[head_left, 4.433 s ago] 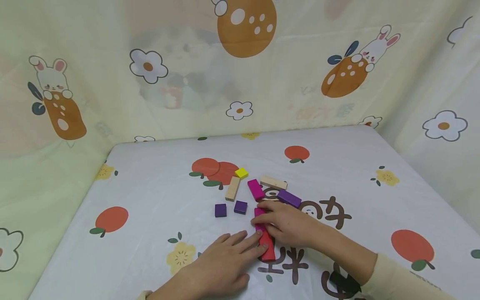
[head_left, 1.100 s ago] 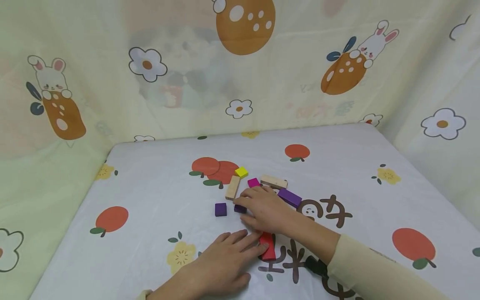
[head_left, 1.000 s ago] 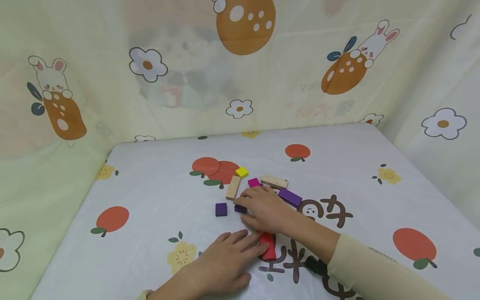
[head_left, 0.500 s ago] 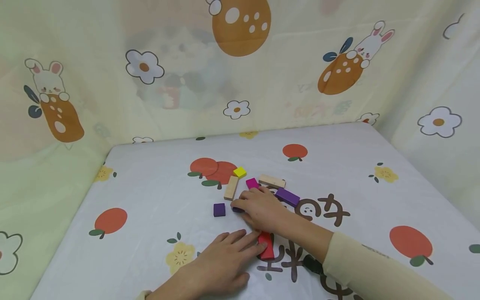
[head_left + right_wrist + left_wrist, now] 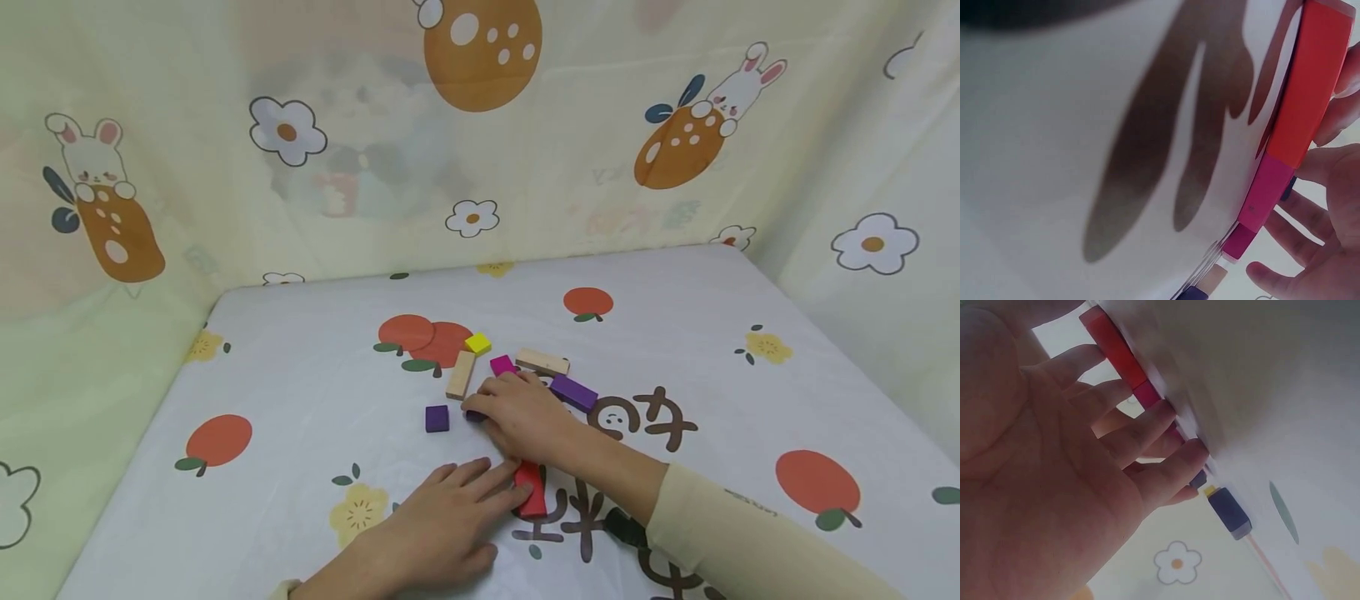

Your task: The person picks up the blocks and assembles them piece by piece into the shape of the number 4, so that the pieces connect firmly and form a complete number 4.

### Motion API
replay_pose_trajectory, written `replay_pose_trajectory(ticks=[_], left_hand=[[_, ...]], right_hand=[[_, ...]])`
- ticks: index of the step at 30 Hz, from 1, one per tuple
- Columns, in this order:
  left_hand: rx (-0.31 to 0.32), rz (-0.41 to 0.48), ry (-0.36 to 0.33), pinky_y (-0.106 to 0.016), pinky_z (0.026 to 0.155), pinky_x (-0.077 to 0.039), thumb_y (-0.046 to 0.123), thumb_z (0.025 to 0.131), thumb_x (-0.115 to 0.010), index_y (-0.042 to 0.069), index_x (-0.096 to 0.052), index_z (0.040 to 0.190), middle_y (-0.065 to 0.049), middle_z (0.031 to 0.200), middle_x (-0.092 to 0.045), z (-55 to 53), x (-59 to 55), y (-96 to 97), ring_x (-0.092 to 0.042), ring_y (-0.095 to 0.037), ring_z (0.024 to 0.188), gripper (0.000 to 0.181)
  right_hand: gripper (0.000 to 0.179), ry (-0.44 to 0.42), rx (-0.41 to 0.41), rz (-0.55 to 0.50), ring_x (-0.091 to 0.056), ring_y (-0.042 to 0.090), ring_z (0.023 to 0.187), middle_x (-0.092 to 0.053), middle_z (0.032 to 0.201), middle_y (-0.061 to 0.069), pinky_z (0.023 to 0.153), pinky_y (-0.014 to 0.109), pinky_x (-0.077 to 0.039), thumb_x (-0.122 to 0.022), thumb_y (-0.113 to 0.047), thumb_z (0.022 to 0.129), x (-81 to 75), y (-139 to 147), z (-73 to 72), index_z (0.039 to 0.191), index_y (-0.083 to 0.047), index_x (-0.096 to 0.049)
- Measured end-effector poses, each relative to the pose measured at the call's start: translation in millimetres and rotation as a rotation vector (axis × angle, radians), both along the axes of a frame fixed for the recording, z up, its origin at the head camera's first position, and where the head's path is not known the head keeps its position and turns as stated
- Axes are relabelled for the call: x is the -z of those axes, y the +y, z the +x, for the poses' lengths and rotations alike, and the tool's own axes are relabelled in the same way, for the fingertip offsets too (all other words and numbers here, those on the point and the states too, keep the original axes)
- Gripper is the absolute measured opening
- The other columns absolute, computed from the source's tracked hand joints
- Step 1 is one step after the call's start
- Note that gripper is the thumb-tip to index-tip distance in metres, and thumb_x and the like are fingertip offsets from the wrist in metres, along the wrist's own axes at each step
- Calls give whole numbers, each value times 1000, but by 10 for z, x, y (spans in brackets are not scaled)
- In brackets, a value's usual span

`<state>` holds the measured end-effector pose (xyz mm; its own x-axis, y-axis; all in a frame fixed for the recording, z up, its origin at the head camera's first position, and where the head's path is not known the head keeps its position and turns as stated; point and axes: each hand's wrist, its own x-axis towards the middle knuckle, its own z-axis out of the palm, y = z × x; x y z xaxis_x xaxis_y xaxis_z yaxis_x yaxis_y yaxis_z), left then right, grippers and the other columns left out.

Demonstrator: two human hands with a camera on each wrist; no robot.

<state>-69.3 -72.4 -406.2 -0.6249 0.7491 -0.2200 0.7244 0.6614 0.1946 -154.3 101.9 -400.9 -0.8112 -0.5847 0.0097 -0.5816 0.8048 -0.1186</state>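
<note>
My left hand (image 5: pixel 450 521) lies with fingers spread and extended, fingertips on the side of a red block (image 5: pixel 532 496). A magenta block (image 5: pixel 1266 190) continues the red one end to end; in the head view my right hand (image 5: pixel 528 421) covers it. That right hand reaches across and pinches a small dark purple cube (image 5: pixel 474 416) between thumb and fingers, mostly hidden from above. In the right wrist view the cube shows behind the magenta block. A second purple cube (image 5: pixel 437 418) lies just left of the right fingertips.
Beyond the right hand lie another magenta block (image 5: pixel 502 365), a yellow block (image 5: pixel 477 343), two plain wooden blocks (image 5: pixel 461 375) and a long purple block (image 5: pixel 573 392). A patterned cloth (image 5: pixel 300 350) covers the table, with a printed curtain (image 5: pixel 390 217) behind it.
Since the oldest frame, my right hand has let go of the near magenta block, moved left and taken hold of the dark purple cube. The left hand stays at the red block.
</note>
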Motion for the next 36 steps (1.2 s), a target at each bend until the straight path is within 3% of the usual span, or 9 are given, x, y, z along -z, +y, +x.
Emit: replay_pose_trajectory(ticks=[13, 23, 36], left_hand=[[-13, -10, -35, -54, 118, -41, 39, 97, -67, 39, -35, 160, 12, 169, -30, -10, -6, -8, -36, -22, 153, 70], [-21, -12, -60, -54, 118, -40, 39, 98, -66, 39, -35, 161, 12, 170, -29, -4, -17, -7, -35, -23, 153, 70], [-16, -1, -30, -54, 118, -41, 39, 97, -67, 40, -35, 160, 12, 169, -30, -14, -9, 9, -35, -23, 154, 71]], right_hand=[[37, 14, 17, -83, -62, 23, 126, -71, 126, 1, 120, 59, -36, -71, -23, 96, -11, 54, -4, 133, -28, -71], [36, 29, 32, -121, -63, 23, 125, -71, 127, 2, 115, 53, -44, -71, -18, 96, 3, 133, -29, 131, -26, -72], [37, 51, 26, -153, -67, 24, 119, -72, 125, 3, 104, 45, -55, -75, -15, 93, -74, 186, -58, 129, -22, -74]])
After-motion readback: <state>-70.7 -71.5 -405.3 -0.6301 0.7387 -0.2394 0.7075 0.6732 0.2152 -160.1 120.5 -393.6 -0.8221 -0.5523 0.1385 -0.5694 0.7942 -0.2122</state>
